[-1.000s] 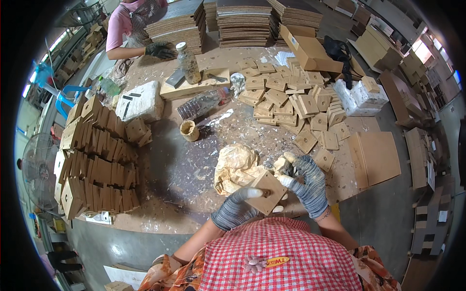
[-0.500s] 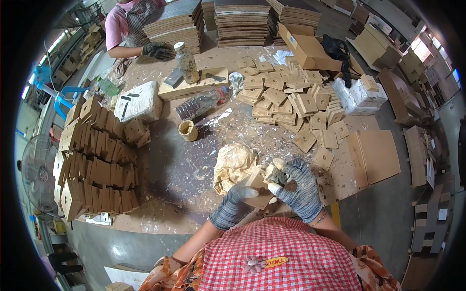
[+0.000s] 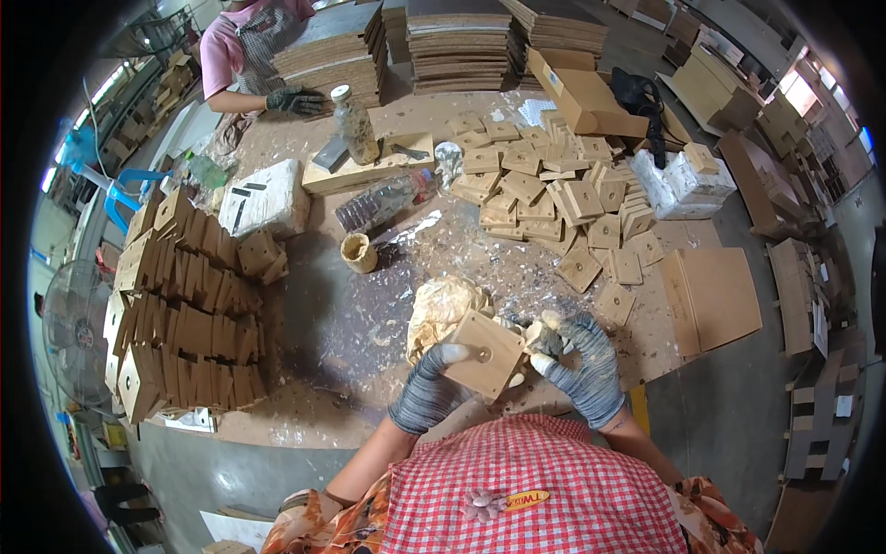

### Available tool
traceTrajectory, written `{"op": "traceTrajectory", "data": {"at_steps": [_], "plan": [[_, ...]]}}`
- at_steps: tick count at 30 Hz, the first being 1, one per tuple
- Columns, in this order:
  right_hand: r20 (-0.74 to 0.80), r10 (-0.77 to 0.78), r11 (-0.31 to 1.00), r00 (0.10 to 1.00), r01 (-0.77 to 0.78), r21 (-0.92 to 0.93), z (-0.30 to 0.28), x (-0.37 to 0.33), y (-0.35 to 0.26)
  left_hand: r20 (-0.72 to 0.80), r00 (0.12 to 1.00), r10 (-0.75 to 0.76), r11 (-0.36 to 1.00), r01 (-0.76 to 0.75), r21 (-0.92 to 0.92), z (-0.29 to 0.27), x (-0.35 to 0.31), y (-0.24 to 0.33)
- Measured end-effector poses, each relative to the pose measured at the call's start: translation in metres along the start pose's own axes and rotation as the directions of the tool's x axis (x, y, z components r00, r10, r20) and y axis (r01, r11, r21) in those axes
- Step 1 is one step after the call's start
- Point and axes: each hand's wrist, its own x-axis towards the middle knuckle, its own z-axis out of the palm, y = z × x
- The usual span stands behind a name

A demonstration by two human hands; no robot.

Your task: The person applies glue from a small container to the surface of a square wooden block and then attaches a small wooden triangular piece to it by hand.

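My left hand (image 3: 428, 395), in a grey knitted glove, grips a square wooden block (image 3: 480, 362) with a hole in its face. Its broad face is tilted up toward me. Beside the block's right edge, my gloved right hand (image 3: 587, 371) pinches a small grey-white wad (image 3: 544, 340), perhaps a rag; its exact kind is unclear. Just beyond the block lies a crumpled cream cloth (image 3: 441, 305), partly hidden by it. A small tub (image 3: 358, 252) with a crusted rim stands farther left.
Stacked wooden blocks (image 3: 185, 323) fill the table's left side; a loose pile of blocks (image 3: 544, 185) lies back right. A plastic bottle (image 3: 380, 203), a glass jar (image 3: 354, 127) and a cardboard sheet (image 3: 712, 294) lie or stand around. Across the table is a co-worker's gloved hand (image 3: 295, 100).
My left hand has turned the block so its holed face shows flat toward me. My right hand and the wad have shifted slightly right and down, away from the block's face.
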Motion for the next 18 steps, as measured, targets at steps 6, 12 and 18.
{"op": "traceTrajectory", "data": {"at_steps": [6,12,18], "plan": [[-0.106,-0.12,0.992,0.987,0.123,0.024,-0.002,0.002,-0.001,-0.127,0.991,0.042,0.997,-0.034,0.063,-0.011,0.007,-0.005],[-0.026,-0.136,0.991,0.99,0.136,0.0,0.003,0.002,0.001,-0.196,0.975,0.103,0.994,-0.097,0.041,-0.016,0.011,-0.017],[0.046,-0.143,0.98,0.989,0.135,0.144,0.016,-0.012,0.001,-0.211,0.963,0.167,0.983,-0.18,-0.045,-0.012,0.012,-0.019]]}}
